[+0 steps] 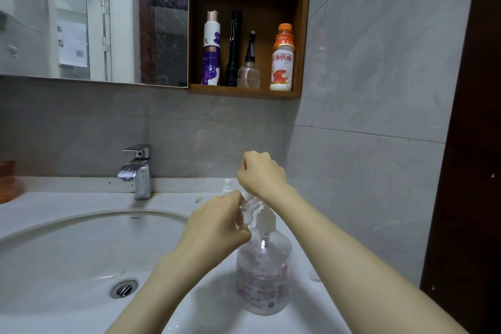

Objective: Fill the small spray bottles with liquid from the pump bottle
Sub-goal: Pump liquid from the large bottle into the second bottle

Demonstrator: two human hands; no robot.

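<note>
The small spray bottle is up off the counter, above the pump bottle's shoulder at the right side of the basin. The left hand grasps it, fingers and thumb curled round its clear body. It lies tilted. Its long axis runs from the base, buried in the left palm, up and to the right, and the bare threaded neck points toward the white pump head just beside it. I see no cap on it.

The pump bottle stands upright on the counter, between the basin's right rim and the side wall, nearer the front edge than the back. The right hand is over the pump, clenched with its knuckles up, and what it holds, if anything, is hidden from me. The wrist covers the spout, so I cannot tell whether the mouth of the small bottle is lined up under it. That alignment is what the next press depends on, I'd say — neck beneath spout, left hand steadying, right hand directly above the plunger.

A second spray bottle with a white top stands toward the counter's back edge — partly hidden behind the hands. The faucet rises at the back of the basin.
</note>
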